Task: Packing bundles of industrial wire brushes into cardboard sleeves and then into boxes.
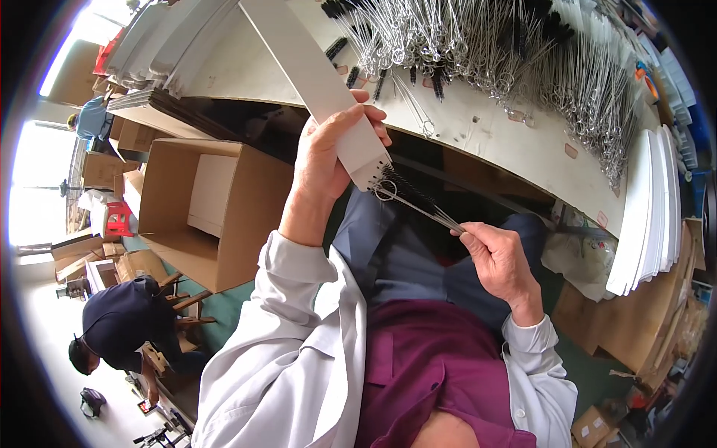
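Observation:
My left hand (328,149) is wrapped round a long, narrow white cardboard box (295,60), which slants from the table down toward my lap. Between the thumb and fingers of my right hand (493,261) I pinch a small bundle of thin wire-handled brushes (426,212). Their black bristles and a wire ring lie right at the lower end of the box; I cannot tell how far they reach inside. A big heap of similar wire brushes (448,37) with ring ends covers the far side of the white table (515,160).
An open brown carton (196,224) stands left of my left arm. White flattened boxes (648,216) lean at the table's right end, and more white boxes (160,45) are stacked at the far left. One person in dark clothes (127,321) bends down at the left; another (91,119) is farther off.

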A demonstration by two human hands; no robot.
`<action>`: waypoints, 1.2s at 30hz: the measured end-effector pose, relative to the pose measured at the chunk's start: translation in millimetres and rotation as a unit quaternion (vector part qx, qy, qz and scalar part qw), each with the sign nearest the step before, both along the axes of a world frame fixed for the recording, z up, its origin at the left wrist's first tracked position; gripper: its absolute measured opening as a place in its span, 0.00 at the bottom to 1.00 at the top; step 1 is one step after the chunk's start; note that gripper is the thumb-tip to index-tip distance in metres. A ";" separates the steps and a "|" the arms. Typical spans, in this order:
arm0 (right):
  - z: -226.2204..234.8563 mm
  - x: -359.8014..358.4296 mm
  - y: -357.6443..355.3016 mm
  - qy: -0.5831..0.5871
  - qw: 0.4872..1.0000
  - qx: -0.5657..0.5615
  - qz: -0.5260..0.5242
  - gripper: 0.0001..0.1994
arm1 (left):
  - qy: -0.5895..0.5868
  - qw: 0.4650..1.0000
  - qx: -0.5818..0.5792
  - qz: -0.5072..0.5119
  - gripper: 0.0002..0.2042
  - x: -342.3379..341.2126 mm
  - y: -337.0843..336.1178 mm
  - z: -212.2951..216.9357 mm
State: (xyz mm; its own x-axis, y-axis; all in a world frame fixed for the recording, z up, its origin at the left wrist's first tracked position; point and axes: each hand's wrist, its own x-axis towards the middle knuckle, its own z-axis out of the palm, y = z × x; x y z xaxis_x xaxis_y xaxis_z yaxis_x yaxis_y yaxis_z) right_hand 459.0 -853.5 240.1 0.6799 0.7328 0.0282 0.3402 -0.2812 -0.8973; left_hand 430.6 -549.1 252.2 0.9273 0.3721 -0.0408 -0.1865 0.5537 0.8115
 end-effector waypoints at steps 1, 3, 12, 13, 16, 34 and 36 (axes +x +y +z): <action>1.0 0.9 -0.4 -0.002 1.000 -0.013 0.000 0.10 | 0.000 1.000 -0.001 0.000 0.19 -1.3 -3.1 0.5; 1.1 2.6 -1.4 -0.006 1.000 -0.012 0.003 0.09 | 0.009 1.000 0.002 -0.016 0.19 -3.6 -10.1 2.0; 4.0 4.0 -2.9 -0.004 1.000 -0.012 0.010 0.09 | 0.018 1.000 -0.018 0.004 0.18 -12.3 -21.1 -2.5; 5.8 4.5 -3.1 0.007 0.999 -0.033 0.009 0.09 | 0.025 0.999 -0.017 0.008 0.17 -11.9 -22.1 -3.6; 5.0 3.9 -2.5 -0.009 0.999 -0.033 -0.005 0.09 | 0.037 0.999 -0.020 0.020 0.16 -13.7 -29.0 -7.3; -3.6 5.1 48.0 -0.015 0.998 0.029 -0.053 0.13 | 0.051 0.993 -0.093 0.050 0.13 -19.0 -101.5 -30.8; -3.4 7.5 43.5 0.006 0.999 0.011 -0.051 0.14 | 0.048 0.992 -0.106 0.049 0.13 -18.2 -96.3 -32.0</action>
State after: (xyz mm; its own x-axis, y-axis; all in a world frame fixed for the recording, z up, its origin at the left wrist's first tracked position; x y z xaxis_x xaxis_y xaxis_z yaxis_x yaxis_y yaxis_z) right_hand 466.5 -809.9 236.7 0.7510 0.6594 0.0345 0.3002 -0.2943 -0.9073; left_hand 412.4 -645.4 220.3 0.8754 0.4330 -0.2146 -0.1740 0.6967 0.6959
